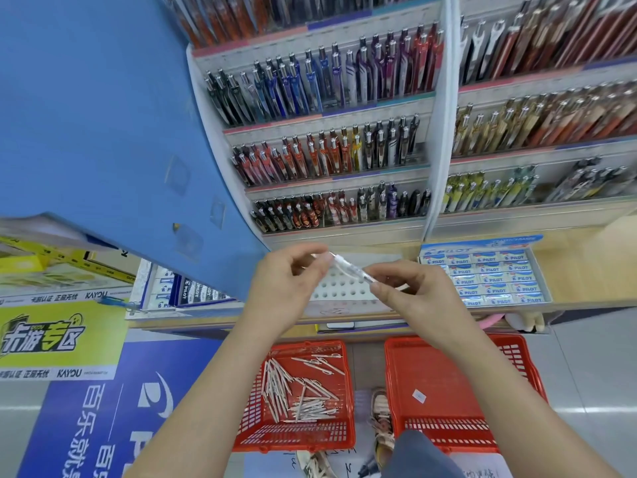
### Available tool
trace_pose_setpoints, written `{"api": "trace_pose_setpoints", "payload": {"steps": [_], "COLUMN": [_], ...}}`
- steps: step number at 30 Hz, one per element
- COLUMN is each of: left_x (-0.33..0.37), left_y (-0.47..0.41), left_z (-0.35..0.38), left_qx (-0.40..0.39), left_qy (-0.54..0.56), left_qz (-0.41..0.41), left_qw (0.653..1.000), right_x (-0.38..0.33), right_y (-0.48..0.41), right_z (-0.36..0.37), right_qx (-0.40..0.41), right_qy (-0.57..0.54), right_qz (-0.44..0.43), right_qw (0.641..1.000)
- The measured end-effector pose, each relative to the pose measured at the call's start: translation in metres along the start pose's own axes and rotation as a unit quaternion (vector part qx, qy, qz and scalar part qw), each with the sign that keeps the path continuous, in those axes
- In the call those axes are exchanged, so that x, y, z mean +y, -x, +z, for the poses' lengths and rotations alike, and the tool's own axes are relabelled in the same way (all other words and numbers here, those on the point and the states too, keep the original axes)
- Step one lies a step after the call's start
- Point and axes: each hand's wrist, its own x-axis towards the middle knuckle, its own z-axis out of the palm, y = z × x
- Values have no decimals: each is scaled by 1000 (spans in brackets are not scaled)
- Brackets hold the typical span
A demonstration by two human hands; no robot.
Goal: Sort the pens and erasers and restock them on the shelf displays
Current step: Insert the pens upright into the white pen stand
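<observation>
Left hand (286,288) and right hand (410,298) pinching ends of clear pen (351,269), above holed tray (339,290), red baskets (296,439) below

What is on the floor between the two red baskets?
In the head view, a shoe stands between the pen-filled basket and the other basket.

Head view: single wide-angle, head height, facing forward and down; pen shelves (327,114) close ahead, red baskets (441,381) directly below.

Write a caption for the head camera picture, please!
Left hand and right hand pinch a clear pen by the white holed stand.
</observation>
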Motion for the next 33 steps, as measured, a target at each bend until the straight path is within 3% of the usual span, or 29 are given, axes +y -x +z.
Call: {"api": "trace_pose_setpoints", "payload": {"steps": [3, 7, 9, 11, 15, 22, 33], "left_x": [9, 8, 4, -4, -23, -40, -44], "left_y": [7, 9, 8, 7, 5, -2, -10], "left_z": [3, -7, -18, -30, -40, -22, -6], "left_qx": [-46, 14, 71, 114, 147, 125, 76], "left_qy": [170, 202, 169, 102, -43, -201, -270], "left_qz": [-59, -66, -38, -8, 18, 85, 92], "left_qw": [982, 977, 982, 988, 988, 968, 955], "right_x": [-6, -6, 1, 11, 28, 40, 42], "right_y": [0, -2, -4, -6, -7, -6, -6], "right_z": [1, 4, -3, -12, -19, -3, 1], "right_qx": [-16, 6, 58, 96, 80, 63, 80], "right_qy": [-22, -31, 26, 159, 281, 297, 278], "right_qz": [-7, -3, 5, 17, 51, 67, 59], "right_qw": [1000, 999, 998, 982, 955, 950, 955]}}
